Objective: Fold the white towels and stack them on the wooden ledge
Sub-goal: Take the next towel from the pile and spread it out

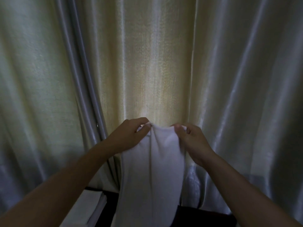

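A white towel hangs lengthwise in front of me, held up by its top edge. My left hand pinches the top left corner between thumb and fingers. My right hand pinches the top right corner, close beside the left. The cloth sags in a long fold down to the bottom of the view. A stack of folded white towels lies at the lower left on the dark ledge, partly hidden by my left forearm.
Shiny pale curtains fill the whole background right behind the towel, glowing with light in the middle. The room is dim. A strip of the dark ledge shows under the curtain hem at the bottom right.
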The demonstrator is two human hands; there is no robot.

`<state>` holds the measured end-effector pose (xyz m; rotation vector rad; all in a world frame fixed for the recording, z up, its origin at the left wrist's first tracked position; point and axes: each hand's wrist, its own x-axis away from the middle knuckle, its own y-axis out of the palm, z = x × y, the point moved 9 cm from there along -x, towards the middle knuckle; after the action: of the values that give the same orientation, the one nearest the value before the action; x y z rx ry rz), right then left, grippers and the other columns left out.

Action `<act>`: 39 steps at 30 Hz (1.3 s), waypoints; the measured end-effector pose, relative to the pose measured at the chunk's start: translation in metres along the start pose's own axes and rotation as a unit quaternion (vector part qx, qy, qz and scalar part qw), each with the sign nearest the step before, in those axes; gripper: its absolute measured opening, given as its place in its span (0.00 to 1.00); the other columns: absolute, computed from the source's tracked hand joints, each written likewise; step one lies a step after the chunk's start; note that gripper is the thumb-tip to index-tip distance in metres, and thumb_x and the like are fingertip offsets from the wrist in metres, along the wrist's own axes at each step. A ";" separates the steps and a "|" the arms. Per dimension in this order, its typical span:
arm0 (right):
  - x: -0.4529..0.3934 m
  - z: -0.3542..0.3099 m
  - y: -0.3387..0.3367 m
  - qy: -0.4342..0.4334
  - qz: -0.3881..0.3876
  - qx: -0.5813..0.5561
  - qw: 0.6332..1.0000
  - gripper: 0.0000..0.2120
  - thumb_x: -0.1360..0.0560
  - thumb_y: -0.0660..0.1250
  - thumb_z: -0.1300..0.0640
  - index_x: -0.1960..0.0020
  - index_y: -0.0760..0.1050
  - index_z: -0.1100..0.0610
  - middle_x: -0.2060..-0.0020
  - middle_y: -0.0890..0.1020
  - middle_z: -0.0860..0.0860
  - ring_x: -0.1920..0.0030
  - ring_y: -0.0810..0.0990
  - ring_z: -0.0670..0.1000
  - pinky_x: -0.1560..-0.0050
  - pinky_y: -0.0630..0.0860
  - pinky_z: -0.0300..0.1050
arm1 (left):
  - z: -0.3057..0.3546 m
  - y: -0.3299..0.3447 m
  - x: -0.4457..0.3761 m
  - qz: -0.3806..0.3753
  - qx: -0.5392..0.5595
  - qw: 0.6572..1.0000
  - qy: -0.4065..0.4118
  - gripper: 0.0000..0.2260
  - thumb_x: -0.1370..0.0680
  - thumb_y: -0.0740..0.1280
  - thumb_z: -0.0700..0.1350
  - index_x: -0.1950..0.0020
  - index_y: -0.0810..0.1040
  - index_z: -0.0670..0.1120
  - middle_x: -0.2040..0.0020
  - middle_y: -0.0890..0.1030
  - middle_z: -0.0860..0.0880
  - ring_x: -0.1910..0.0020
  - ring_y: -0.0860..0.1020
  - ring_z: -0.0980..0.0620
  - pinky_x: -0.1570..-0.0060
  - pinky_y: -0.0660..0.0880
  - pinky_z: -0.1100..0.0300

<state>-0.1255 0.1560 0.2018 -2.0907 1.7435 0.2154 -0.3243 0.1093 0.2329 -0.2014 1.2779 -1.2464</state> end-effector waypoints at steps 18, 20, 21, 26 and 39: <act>-0.015 -0.004 -0.092 0.019 0.083 -0.007 0.996 0.08 0.19 0.68 0.61 0.56 0.82 0.62 0.59 0.80 0.60 0.67 0.83 0.50 0.67 0.84 0.49 | -0.077 -0.042 0.062 0.110 0.229 0.950 -0.181 0.06 0.29 0.76 0.42 0.55 0.82 0.48 0.65 0.83 0.52 0.65 0.79 0.57 0.66 0.74 0.64; -0.015 -0.003 -0.095 0.040 0.079 -0.011 0.996 0.09 0.18 0.67 0.62 0.54 0.81 0.67 0.55 0.78 0.60 0.60 0.83 0.56 0.60 0.86 0.53 | -0.085 -0.041 0.066 0.128 0.265 0.934 -0.202 0.06 0.30 0.75 0.44 0.54 0.82 0.51 0.63 0.83 0.52 0.63 0.78 0.55 0.62 0.74 0.59; -0.014 -0.005 -0.097 0.044 0.079 -0.006 0.996 0.10 0.18 0.66 0.62 0.53 0.80 0.68 0.54 0.78 0.60 0.59 0.83 0.57 0.59 0.86 0.53 | -0.091 -0.039 0.068 0.138 0.283 0.924 -0.216 0.07 0.30 0.75 0.45 0.53 0.82 0.51 0.63 0.82 0.51 0.63 0.78 0.53 0.60 0.74 0.57; -0.003 -0.007 -0.103 0.055 0.085 0.027 0.994 0.10 0.18 0.67 0.59 0.49 0.81 0.66 0.53 0.80 0.58 0.61 0.84 0.60 0.61 0.86 0.55 | -0.098 -0.032 0.062 0.178 0.287 0.913 -0.230 0.06 0.20 0.68 0.52 0.55 0.84 0.54 0.66 0.82 0.57 0.69 0.77 0.60 0.73 0.72 0.68; -0.016 -0.039 -0.090 0.030 0.115 0.084 0.989 0.11 0.17 0.62 0.64 0.55 0.77 0.68 0.58 0.76 0.61 0.61 0.81 0.60 0.58 0.86 0.55 | -0.114 -0.065 0.010 0.099 0.278 0.926 -0.233 0.10 0.18 0.66 0.46 0.56 0.75 0.41 0.61 0.80 0.44 0.64 0.81 0.46 0.72 0.80 0.58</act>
<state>-0.0475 0.1672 0.2620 -1.7952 1.9649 0.0690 -0.4536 0.1321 0.2311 0.0448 0.4913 -1.2413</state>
